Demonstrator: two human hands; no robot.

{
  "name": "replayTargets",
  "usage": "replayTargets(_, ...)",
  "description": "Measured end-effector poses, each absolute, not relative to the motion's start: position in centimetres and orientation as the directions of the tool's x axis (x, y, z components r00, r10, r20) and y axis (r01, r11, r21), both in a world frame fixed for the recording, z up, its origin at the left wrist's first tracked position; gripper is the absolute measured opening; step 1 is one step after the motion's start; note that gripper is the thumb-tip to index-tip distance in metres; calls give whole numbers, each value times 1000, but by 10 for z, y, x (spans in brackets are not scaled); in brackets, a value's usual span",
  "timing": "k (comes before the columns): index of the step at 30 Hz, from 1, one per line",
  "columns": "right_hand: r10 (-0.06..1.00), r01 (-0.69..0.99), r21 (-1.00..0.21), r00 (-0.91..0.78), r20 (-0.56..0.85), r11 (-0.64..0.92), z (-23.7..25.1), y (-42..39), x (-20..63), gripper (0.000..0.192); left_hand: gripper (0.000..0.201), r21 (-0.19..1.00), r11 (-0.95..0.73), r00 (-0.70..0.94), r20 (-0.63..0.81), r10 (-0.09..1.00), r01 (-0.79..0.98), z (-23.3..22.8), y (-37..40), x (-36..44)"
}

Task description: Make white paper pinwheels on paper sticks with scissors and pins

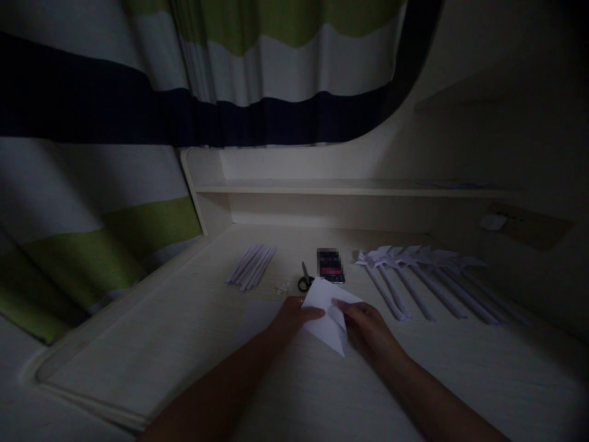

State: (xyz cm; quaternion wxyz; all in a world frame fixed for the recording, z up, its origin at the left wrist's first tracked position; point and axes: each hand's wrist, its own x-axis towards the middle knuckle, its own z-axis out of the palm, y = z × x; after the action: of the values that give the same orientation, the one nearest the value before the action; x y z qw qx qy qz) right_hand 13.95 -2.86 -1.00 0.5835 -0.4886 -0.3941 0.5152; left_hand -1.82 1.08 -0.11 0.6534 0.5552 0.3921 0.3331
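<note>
A white sheet of paper, partly cut or folded into pointed flaps, is held up between both hands above the desk. My left hand grips its left side, thumb on top and the other fingers hidden beneath. On the right side, my right hand pinches a flap between thumb and fingers. Just beyond the paper lie black-handled scissors, blades pointing away. Some white paper rests flat on the desk, partly behind my left hand and forearm.
Several paper pinwheels on rolled sticks lie in a row at the right. Several rolled paper sticks are bundled at the left. A phone and small pale bits lie mid-desk. A shelf spans the back; striped curtains hang above.
</note>
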Motion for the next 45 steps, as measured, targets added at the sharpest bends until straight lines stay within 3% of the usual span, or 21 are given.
replayTargets(4, 986, -297, -950, 163, 43, 90, 3, -29, 153, 27, 28, 986, 150, 482, -167, 860, 75, -1, 13, -20)
replayTargets(9, 998, -155, -988, 62, -17, -7, 10, -28, 165, 33, 27, 980, 151, 531, -196, 824, 129, -4, 13, -21)
replayTargets(13, 995, -59, -998, 99, 19, 25, 5, -28, 159, 31, 25, 980, 145, 545, -196, 815, 135, -6, 13, -21)
replayTargets(25, 901, 123, -896, 26, 433, 427, 5, -34, 155, 13, 21, 973, 221, 583, -214, 784, 60, -7, 14, -24)
replayTargets(31, 927, 134, -920, 21, 375, 369, 1, -33, 158, 13, 17, 960, 279, 601, -221, 768, -3, -5, 13, -21)
replayTargets(38, 810, 232, -778, -237, 536, 583, 8, -34, 163, 14, 19, 959, 283, 584, -249, 773, 35, -7, 16, -22)
replayTargets(45, 748, 285, -707, -414, 518, 647, 18, -41, 164, 19, 20, 962, 261, 611, -252, 750, 75, -6, 16, -25)
